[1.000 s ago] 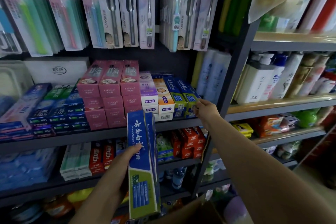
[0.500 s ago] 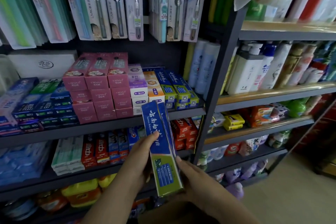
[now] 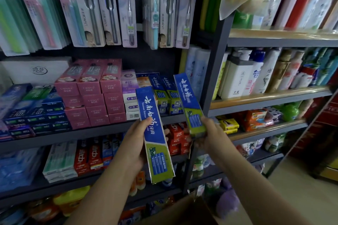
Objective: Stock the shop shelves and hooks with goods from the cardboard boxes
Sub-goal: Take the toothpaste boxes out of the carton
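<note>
The two blue-and-green toothpaste boxes that were held together as one bundle in the left hand (image 3: 136,144) half a second ago are now split between the hands. The left hand grips one toothpaste box (image 3: 155,133) around its middle, thumb across the blue front, the box standing nearly upright in front of the shelf edge. The right hand (image 3: 210,133), which a second ago was reaching up to the stock on the shelf and then came back to the bundle, now holds the second toothpaste box (image 3: 189,102) by its green lower end, fingers curled round it, the blue top tilted up toward the shelf.

That second box points at the row of matching blue-and-green boxes (image 3: 165,95) already stacked at the right end of the toothpaste shelf (image 3: 87,131), just beside the dark upright post (image 3: 213,71). Separating the pair suggests the person means to place them singly, the right-hand one first, on or against that matching stack. The gap there looks narrow, so the box will probably need to go in flat and lengthwise.

The cardboard box (image 3: 184,212) sits low in view, under the forearms; its contents cannot be seen.
</note>
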`<state>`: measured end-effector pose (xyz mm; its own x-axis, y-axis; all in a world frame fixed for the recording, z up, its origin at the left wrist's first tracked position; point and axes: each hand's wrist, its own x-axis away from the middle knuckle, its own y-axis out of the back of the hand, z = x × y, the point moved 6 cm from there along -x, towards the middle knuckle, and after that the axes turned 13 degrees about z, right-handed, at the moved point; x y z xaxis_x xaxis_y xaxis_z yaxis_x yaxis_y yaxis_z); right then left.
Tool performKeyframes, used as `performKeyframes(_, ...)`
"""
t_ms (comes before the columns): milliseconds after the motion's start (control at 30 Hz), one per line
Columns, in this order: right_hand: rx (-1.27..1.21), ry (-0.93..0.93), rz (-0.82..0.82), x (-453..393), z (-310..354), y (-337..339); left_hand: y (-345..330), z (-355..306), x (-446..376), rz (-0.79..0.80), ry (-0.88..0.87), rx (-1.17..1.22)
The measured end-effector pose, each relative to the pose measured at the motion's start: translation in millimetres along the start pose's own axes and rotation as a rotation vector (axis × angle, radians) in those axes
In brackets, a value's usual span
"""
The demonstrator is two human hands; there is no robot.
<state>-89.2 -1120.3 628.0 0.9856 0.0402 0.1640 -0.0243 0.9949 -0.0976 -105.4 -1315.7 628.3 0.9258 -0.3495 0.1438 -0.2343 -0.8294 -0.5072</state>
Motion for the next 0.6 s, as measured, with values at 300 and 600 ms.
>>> performKeyframes(300, -0.208, -0.111, -0.019, -84, 31, 24, 6, 5, -5, 0.018, 0.094, 0.022)
performKeyframes(600, -0.381, -0.303, -0.089, -107, 8, 23, 13, 5, -15, -0.003, 0.101, 0.004)
